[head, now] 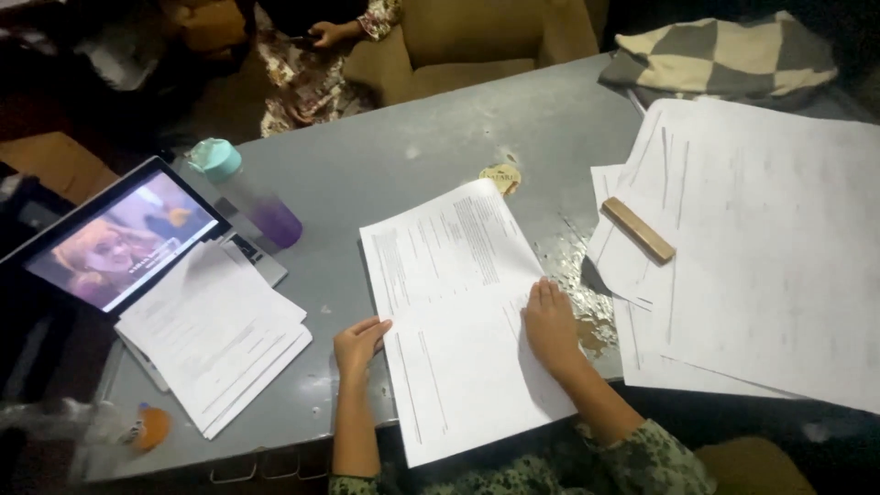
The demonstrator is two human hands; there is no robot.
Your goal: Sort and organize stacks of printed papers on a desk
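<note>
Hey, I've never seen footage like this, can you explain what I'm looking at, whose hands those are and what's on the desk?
There is no machine here. One camera sits on a person's head and looks down, so the two bare hands at the bottom are that person's own. The left hand touches the left edge of a printed sheet, and the right hand lies flat on its right side. Neither hand grips anything. The sheet lies on a grey desk. To the left are a paper stack resting partly on an open laptop, and a bottle with a teal lid. To the right are more large sheets with a wooden block on them. Beyond the desk, another person sits near an armchair.
</note>
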